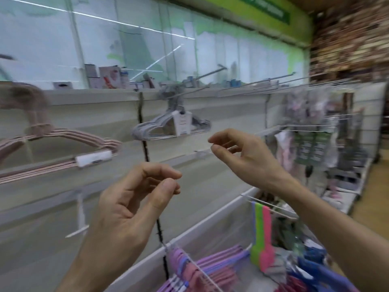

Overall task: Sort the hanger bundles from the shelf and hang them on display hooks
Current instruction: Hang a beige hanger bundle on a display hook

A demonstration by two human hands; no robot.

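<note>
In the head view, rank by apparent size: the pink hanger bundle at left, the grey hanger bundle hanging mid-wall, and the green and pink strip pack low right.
1. pink hanger bundle, though it is nearer the camera and cut off.
2. grey hanger bundle.
3. green and pink strip pack.

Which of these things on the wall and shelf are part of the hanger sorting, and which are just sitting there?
Part of the job:
grey hanger bundle hung on a display hook
pink hanger bundle hanging at left
coloured hangers in the shelf bin below
left hand and right hand, both holding nothing

Just lying about:
small boxes on the top ledge
packaged goods hanging at right
</note>
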